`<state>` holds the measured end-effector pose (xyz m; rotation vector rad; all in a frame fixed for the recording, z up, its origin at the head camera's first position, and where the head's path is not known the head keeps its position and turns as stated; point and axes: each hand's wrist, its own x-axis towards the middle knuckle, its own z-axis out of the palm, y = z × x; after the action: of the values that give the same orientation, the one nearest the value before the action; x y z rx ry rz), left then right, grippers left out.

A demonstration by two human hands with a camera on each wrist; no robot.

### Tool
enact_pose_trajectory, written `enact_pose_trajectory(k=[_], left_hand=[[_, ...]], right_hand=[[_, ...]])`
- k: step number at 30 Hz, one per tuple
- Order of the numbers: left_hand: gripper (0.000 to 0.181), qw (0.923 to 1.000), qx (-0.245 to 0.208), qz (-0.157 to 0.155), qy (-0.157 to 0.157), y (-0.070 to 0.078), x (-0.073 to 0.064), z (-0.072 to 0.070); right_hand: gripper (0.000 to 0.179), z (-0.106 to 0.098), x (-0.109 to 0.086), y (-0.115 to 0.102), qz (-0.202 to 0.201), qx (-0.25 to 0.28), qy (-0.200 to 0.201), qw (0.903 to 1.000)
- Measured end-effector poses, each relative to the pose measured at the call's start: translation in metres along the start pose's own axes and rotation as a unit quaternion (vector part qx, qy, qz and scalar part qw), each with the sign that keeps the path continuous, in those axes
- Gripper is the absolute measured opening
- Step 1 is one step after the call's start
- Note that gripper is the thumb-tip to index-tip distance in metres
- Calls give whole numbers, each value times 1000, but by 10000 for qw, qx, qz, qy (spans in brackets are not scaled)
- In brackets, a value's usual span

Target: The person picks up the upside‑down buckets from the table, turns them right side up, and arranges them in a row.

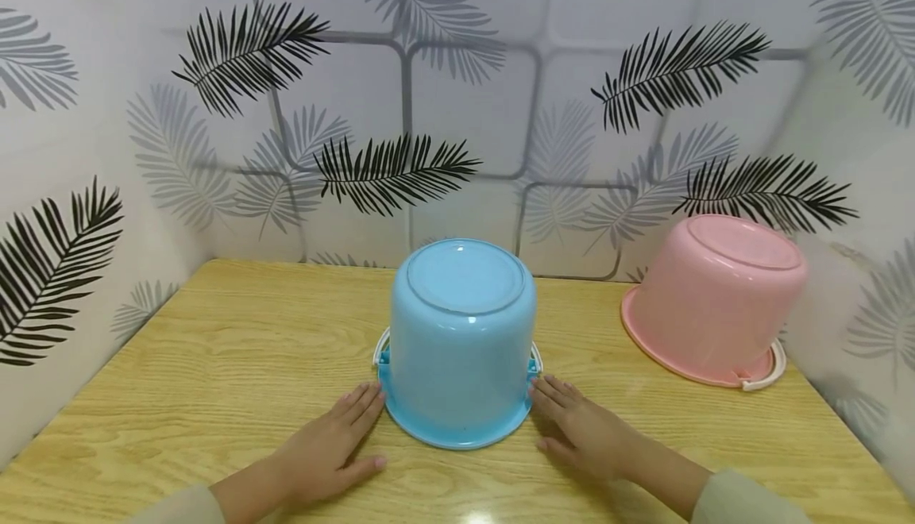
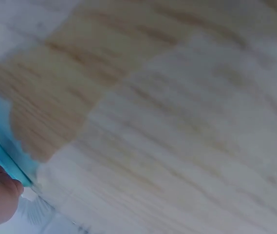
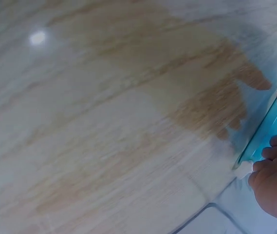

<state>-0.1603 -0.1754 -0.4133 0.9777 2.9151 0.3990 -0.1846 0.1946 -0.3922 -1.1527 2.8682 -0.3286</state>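
Note:
A light blue bucket (image 1: 461,349) stands upside down on the wooden table, its base facing up and its rim on the wood. Its white handle (image 1: 382,345) shows at both sides of the rim. My left hand (image 1: 325,448) lies low on the table with straight fingers, their tips touching the bucket's left rim. On the other side, my right hand (image 1: 589,433) has its fingertips at the right rim, also with straight fingers. Both wrist views show a hand beside the blue rim (image 2: 4,153), at the frame's edge.
A pink bucket (image 1: 715,302), also upside down, sits at the back right of the table, with a white handle (image 1: 765,369) at its rim. The wooden table (image 1: 236,341) meets a leaf-patterned wall (image 1: 465,111) at the back and sides.

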Motion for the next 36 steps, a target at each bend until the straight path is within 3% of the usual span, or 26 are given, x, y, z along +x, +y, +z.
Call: enact_pose_trajectory(k=[5, 10, 14, 19, 25, 28, 32, 36], left_hand=[[87, 9993, -182, -93, 316, -10, 6, -3], [99, 9959, -723, -415, 344, -18, 20, -7], [107, 9914, -1072, -691, 280, -21, 31, -9], [117, 9859, -1445, -816, 217, -24, 42, -7], [126, 9751, -1945, -1061, 132, -27, 52, -5], [126, 9714, -2158, -961, 231, -29, 56, -5], [126, 9725, -2182, -699, 419, -32, 59, -3], [126, 9728, -2165, -695, 445, -32, 62, -2]], right_hand=[[70, 1, 7, 4, 552, 590, 326, 9962], [86, -2, 18, 12, 850, 842, 696, 9904], [97, -4, 28, 20, 911, 1218, 535, 9869], [104, -2, 36, 25, 1026, 1665, 233, 9804], [108, 1, 43, 28, 1077, 1865, 118, 9765], [108, 3, 44, 30, 1008, 1944, 119, 9757], [109, 5, 47, 32, 984, 1952, 90, 9758], [110, 6, 48, 33, 1022, 1925, 83, 9759]])
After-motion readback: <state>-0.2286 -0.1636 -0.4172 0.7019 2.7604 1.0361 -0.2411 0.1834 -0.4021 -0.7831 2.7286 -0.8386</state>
